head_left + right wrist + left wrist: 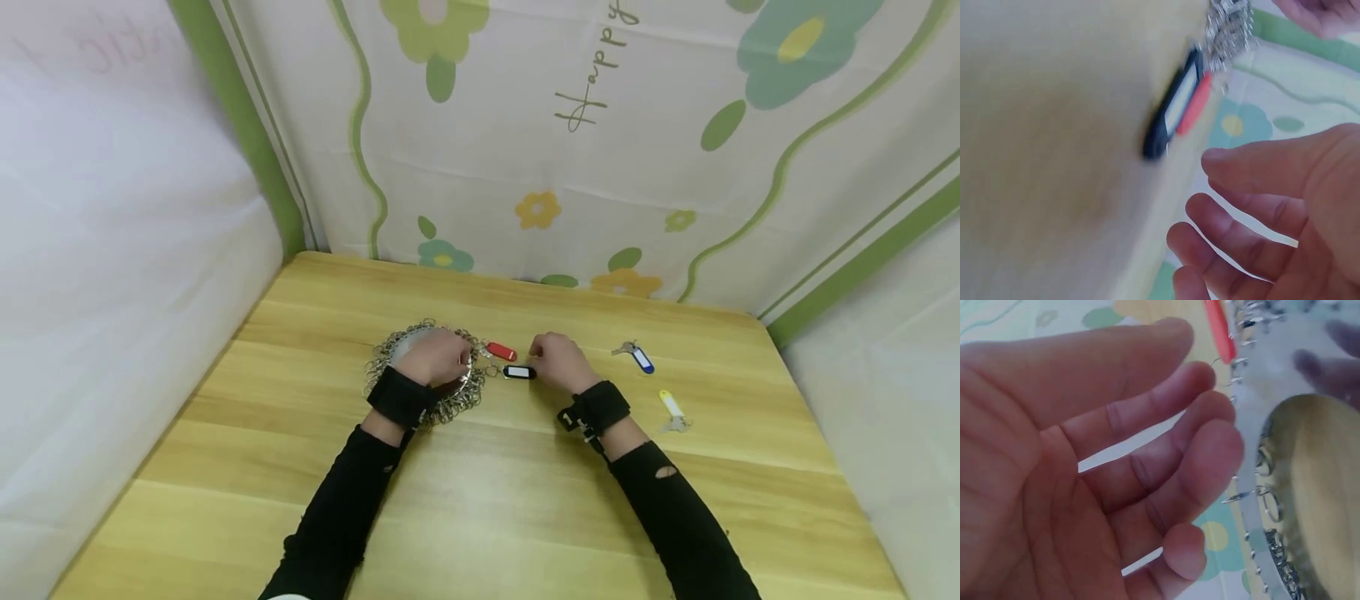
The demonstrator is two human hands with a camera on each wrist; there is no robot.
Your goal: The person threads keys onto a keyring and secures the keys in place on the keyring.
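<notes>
A pale wooden surface (480, 500) sits in a corner lined with white cloth printed with green vines and flowers; the script word "Happy" runs up the back cloth, and nothing else on it can be read.

Furthest left lies a heap of metal key rings (390, 354), spread in a rough circle around a bare patch of wood. The left hand (435, 357) hovers over the right part of this heap, palm down. Seen from the left wrist, its fingers (1166, 444) are relaxed and slightly bent, apart from each other, holding nothing.

Just right of the heap lies a red key tag (501, 351), and a little nearer the person a black key tag (519, 372) with a white label window; I cannot see any writing on that label. The right hand (558, 362) is just beside the black tag, its fingertips at or almost at the tag's right end. From the right wrist view its fingers (1254, 175) are loosely curved and spread, gripping nothing.

Further right, well apart from the hands, a blue key tag (642, 359) lies with a key attached, and nearer the edge a yellow key tag (670, 403) lies with its own key.

Both wrists wear black straps over black sleeves.
</notes>
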